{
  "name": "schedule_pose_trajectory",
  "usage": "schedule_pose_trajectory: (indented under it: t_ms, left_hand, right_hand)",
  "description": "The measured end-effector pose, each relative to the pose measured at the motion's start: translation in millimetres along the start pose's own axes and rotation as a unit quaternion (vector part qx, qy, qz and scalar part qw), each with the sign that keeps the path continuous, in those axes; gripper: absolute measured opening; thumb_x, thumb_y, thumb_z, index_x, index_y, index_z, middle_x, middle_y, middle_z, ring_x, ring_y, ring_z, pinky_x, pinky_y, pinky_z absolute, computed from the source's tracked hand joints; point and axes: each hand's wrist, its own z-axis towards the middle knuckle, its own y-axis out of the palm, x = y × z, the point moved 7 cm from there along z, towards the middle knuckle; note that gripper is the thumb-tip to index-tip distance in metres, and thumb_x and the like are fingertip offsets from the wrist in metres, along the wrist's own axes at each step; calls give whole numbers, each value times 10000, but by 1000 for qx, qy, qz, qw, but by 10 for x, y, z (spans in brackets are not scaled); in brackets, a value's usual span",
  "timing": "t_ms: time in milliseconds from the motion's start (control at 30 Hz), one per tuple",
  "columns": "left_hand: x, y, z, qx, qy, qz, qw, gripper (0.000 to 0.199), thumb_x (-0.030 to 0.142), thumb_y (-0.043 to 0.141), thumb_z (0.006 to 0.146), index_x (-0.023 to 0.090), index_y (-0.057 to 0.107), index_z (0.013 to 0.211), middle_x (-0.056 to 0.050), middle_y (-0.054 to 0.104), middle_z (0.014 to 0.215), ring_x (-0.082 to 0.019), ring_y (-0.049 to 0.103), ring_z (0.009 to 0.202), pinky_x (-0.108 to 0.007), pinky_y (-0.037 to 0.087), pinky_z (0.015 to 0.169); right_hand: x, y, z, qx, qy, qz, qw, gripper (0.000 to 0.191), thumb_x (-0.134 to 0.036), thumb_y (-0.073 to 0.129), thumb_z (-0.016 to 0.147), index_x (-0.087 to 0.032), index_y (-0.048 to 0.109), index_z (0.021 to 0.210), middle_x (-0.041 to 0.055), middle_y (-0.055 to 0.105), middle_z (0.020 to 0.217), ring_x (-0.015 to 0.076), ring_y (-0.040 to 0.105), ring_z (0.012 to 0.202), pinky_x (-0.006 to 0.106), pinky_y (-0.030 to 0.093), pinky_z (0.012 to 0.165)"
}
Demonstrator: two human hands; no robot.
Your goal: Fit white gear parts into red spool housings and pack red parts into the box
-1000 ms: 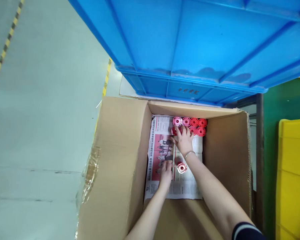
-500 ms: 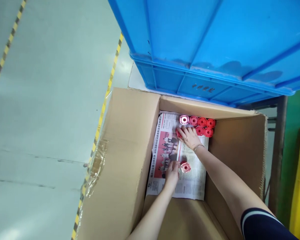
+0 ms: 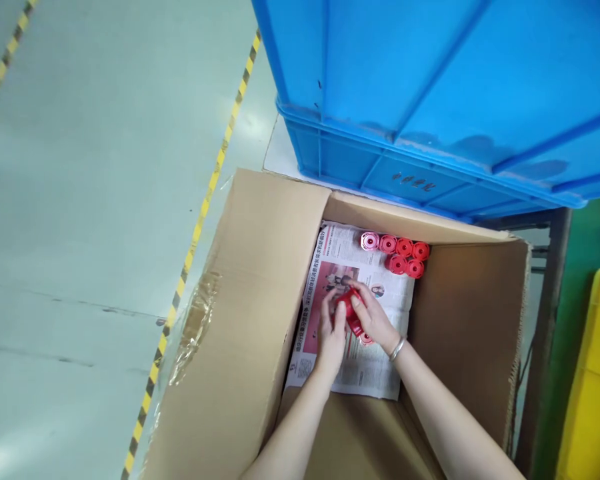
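Note:
My right hand (image 3: 375, 318), wearing a bracelet, grips a shiny red metal part (image 3: 351, 311) from its right side. My left hand (image 3: 331, 331) closes on the same part from the left, its thumb against it. Both hands are above newspaper lining a cardboard box. Just below the held part, another reddish round part (image 3: 366, 339) stands partly hidden by my right hand. Several red round parts with central holes (image 3: 404, 247) form a row along the box's far wall, the leftmost paler and pinkish. Two more red parts (image 3: 407, 266) stand in front of that row.
The cardboard box (image 3: 250, 267) has its left flap folded outward, with torn clear tape on its edge. A big blue plastic crate (image 3: 430, 100) stands behind it. To the right are a dark metal frame (image 3: 545, 320) and a yellow container (image 3: 593, 380). Yellow-black tape (image 3: 200, 220) marks the floor.
My right hand has drawn back from beside the red parts toward my left hand, carrying a red part from the second row. My left hand has risen slightly to meet it.

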Motion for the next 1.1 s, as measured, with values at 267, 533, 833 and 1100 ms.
schedule_pose_trajectory:
  t_ms: [267,533,833,1100]
  left_hand:
    - [-38,130,-54,-56,40,20,997,418,560,315,998,226,541,1106,-77,658,1023,-192,643,868,-311,520,774]
    - [-57,275,-166,-130,34,59,989,375,536,582,892,232,595,1113,-80,687,967,-246,651,896,-345,516,805]
    - [-79,322,-262,-171,26,50,984,398,516,553,913,207,576,1163,-117,681,1110,-273,644,1017,-394,486,916]
    - [-111,248,-105,-103,-38,-71,991,502,723,378,911,244,501,1001,-7,564,761,-134,487,510,-252,376,436]
  right_hand:
    - [174,-52,-204,45,96,113,988,470,-497,265,1027,-193,591,1178,65,689,1035,195,670,929,347,538,880]
    - [245,-369,-286,218,178,95,955,495,-517,222,1026,-191,514,1256,97,618,1185,197,628,965,363,517,871]
    - [155,-293,-290,182,128,51,974,444,-501,303,1014,-204,550,1233,93,622,1214,196,625,1002,353,502,906]
    - [852,-546,-444,259,181,-108,943,528,-536,298,1001,-144,447,1322,164,539,1203,275,545,1111,455,445,964]
